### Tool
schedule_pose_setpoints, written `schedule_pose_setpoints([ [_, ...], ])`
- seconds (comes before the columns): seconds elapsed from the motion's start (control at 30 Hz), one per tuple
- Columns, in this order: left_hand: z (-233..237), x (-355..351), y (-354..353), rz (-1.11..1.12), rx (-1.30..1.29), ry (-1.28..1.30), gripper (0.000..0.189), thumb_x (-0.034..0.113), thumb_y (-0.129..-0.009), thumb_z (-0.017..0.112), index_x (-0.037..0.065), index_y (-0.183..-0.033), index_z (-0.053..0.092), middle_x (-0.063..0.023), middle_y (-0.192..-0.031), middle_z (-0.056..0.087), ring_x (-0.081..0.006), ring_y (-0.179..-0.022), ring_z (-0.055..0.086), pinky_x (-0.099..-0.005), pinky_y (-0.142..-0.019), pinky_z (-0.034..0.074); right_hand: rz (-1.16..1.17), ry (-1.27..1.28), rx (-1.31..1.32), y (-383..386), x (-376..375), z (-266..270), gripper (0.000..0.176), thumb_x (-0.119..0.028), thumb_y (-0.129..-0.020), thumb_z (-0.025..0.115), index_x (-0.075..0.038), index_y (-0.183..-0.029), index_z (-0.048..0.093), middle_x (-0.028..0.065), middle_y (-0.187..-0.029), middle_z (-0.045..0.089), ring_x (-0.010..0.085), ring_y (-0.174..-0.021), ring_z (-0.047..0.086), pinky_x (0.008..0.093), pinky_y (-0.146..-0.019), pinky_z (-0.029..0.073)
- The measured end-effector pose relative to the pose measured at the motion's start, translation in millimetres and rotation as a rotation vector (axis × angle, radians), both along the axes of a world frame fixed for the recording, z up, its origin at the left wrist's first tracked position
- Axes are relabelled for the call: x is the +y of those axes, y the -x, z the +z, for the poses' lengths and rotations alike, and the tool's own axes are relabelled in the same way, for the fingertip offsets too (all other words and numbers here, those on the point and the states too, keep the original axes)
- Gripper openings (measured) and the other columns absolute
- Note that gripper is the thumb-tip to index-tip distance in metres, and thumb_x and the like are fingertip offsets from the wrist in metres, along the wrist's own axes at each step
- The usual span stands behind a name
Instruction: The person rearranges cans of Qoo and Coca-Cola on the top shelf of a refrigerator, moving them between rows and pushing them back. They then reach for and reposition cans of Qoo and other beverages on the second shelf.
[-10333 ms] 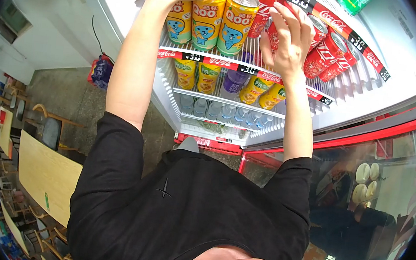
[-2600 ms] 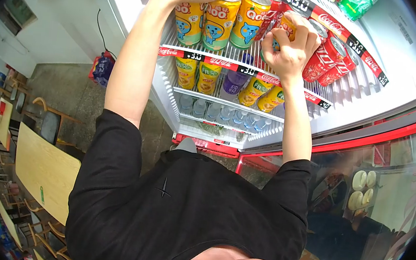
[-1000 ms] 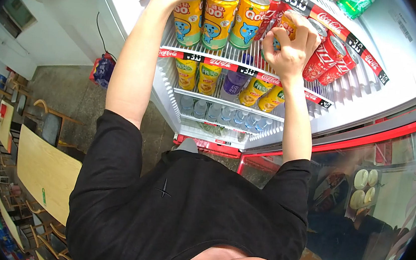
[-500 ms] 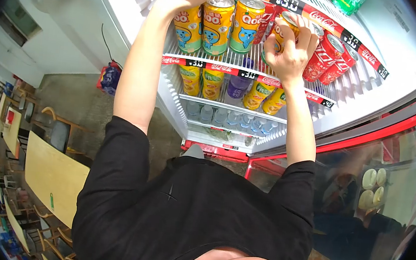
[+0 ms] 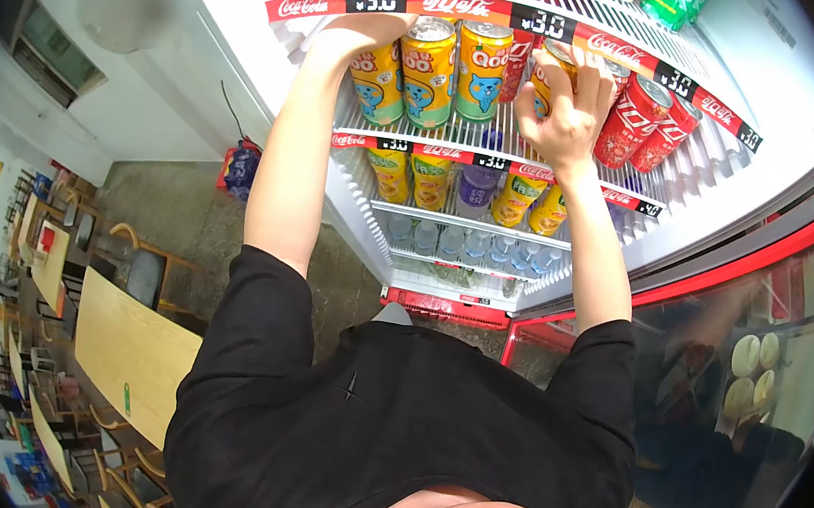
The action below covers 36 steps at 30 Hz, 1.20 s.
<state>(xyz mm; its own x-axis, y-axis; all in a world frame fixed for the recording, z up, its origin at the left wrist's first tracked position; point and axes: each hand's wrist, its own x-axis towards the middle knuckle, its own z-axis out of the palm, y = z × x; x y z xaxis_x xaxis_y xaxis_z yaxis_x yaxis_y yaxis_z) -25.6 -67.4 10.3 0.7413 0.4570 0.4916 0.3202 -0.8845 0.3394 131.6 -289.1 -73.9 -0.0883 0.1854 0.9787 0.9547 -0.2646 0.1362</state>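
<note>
Several orange-yellow Qoo drink cans stand upright along the left of an upper fridge shelf. My left hand reaches in over the leftmost Qoo can, its fingers hidden behind the cans and under the price strip. My right hand is bent around another Qoo can, with the fingers over its upper part and the thumb low at its front. The hand covers much of that can. Red Coca-Cola cans stand just right of my right hand, and another red can shows further back.
Above runs a wire shelf with a price strip. Lower down are yellow bottles, a purple drink and clear bottles. The fridge door hangs open at right. Tables and chairs fill the left.
The camera view has shifted, so the fridge and room appear a little lower and further right. Both hands stay at nearly the same places among the cans.
</note>
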Motion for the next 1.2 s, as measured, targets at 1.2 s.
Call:
schedule_pose_setpoints([
  [1.2,-147.1,-80.1,95.3,0.023,-0.337,-0.106,0.055,0.027,-0.09,0.075,0.016,-0.142,0.06,-0.0377,-0.151,0.031,-0.0539,-0.131,0.043,-0.0592,-0.109,0.038,0.376,0.133,-0.08,57.3,-27.4,-8.6,0.024,0.001,-0.071,0.068,-0.007,-0.094,0.066,0.0105,-0.094,0.065,0.0276,-0.082,0.061,0.04,-0.071,0.048],
])
